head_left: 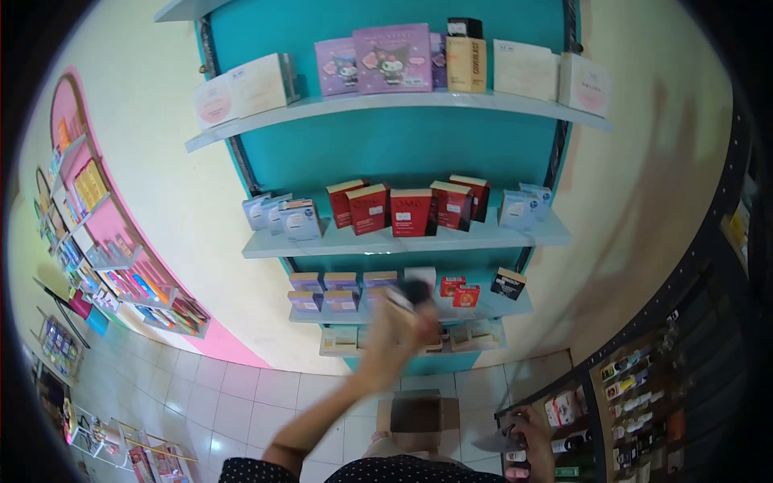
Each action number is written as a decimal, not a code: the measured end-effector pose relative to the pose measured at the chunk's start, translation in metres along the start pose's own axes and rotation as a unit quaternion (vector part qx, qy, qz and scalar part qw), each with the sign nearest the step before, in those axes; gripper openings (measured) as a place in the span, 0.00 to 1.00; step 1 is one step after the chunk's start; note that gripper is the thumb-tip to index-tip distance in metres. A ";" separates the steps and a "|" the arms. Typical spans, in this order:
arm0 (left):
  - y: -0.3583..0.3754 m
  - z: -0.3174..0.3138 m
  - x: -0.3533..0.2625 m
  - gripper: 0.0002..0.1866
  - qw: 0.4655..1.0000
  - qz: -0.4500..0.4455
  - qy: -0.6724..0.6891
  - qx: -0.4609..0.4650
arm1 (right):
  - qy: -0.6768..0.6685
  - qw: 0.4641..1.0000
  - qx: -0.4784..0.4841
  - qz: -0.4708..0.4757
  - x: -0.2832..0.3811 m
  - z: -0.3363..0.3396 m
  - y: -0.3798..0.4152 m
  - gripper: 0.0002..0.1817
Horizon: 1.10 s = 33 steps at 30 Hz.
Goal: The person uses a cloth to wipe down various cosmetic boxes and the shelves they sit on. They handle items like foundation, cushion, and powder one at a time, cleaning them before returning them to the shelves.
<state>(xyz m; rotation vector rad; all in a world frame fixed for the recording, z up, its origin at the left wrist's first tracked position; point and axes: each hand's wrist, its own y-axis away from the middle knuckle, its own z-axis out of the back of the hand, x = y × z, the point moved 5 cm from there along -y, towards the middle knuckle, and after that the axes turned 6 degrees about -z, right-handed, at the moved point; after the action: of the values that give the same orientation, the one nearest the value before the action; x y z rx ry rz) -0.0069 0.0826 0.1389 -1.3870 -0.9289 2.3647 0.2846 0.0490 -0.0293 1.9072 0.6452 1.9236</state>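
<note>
My left hand (403, 326) is raised in front of the lower shelves, its fingers wrapped round a tan box with a black top (396, 310), blurred by motion. Behind it, the third shelf (403, 312) bears purple boxes (341, 300), small red boxes (465, 295) and a black box (508, 283). Low on the right, my right hand (531, 439) is closed on a greyish flat object (497, 439) that I cannot make out clearly. An open cardboard box (449, 414) stands on the floor between my hands.
Red boxes (411, 212) and light blue boxes (300, 220) stand on the middle shelf. The top shelf (451, 100) carries purple, white and tan boxes. At the right is a dark rack (592, 402) of bottles; pink-backed shelves (121, 262) line the left wall.
</note>
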 end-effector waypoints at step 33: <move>0.117 -0.134 0.025 0.15 0.851 0.344 0.394 0.045 | 0.131 0.862 -0.185 0.454 0.034 -0.077 0.049 0.10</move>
<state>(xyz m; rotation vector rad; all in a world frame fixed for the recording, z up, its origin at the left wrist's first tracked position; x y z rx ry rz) 0.1062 0.0592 0.0007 -2.6477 -0.0719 1.7889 0.2103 0.0219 0.0271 1.8378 -0.6940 2.6056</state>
